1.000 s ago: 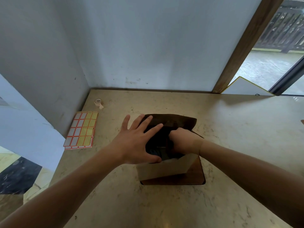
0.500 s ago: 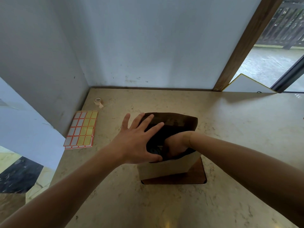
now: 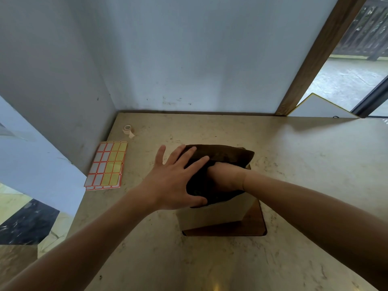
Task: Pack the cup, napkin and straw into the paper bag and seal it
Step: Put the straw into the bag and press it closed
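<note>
We found the paper bag (image 3: 212, 217) standing upright near the middle of the tabletop (image 3: 294, 164), its mouth open toward us and its interior dark. It stood on a brown mat (image 3: 255, 225) with rounded corners, which showed at the bag's near and right sides. The bag's pale near wall faced us, and its far wall rose behind as a dark brown edge.

The left hand (image 3: 174, 181) lay flat over the left rim of the bag's mouth, fingers spread apart, the thumb hooked over the near rim and the fingertips reaching across the opening toward the far wall. The right hand (image 3: 226, 177) was pushed down into the mouth, wrist bent at the rim; its fingers were sunk into the dark interior, so we could not tell whether they were apart or closed on anything (nothing inside the bag could be made out).

Out toward the tabletop's left edge lay a sheet of labels (image 3: 107, 164), red-bordered rectangles, some white and some yellow. Beyond it, near the far left corner, sat a small roll of tape (image 3: 128, 130) with a loose end trailing. Pale walls (image 3: 168, 59) closed the tabletop at the left and far edges, and a wooden post (image 3: 315, 55) leaned up from the far edge at the right.
</note>
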`<control>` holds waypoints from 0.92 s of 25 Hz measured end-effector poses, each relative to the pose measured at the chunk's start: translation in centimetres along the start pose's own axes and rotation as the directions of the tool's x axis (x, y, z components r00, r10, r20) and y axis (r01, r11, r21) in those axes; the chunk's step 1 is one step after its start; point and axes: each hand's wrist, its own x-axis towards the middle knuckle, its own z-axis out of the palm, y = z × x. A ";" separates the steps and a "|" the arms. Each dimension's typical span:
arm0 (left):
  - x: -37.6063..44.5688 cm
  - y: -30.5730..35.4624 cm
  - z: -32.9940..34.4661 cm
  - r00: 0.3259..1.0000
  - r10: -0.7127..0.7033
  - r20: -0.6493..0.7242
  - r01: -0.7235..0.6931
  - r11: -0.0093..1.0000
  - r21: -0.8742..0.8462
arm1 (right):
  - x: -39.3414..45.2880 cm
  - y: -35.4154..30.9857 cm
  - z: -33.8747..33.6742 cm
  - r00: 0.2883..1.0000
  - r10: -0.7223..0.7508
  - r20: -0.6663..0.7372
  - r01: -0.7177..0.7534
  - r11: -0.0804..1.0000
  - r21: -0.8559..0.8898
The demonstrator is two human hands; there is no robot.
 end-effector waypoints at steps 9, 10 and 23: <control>-0.4 -0.2 0.0 1.000 0.006 -0.012 -0.006 1.000 0.004 | -0.1 0.3 -0.2 0.998 -0.002 0.061 -0.003 0.997 0.082; -0.5 -0.2 0.0 1.000 0.006 -0.017 -0.006 1.000 0.003 | -0.2 0.3 -0.5 0.998 0.013 0.061 -0.019 0.995 0.093; -1.6 -0.2 0.2 0.992 0.023 -0.122 -0.047 0.979 -0.196 | -9.2 4.9 -1.7 0.769 0.221 -0.599 0.107 0.881 0.462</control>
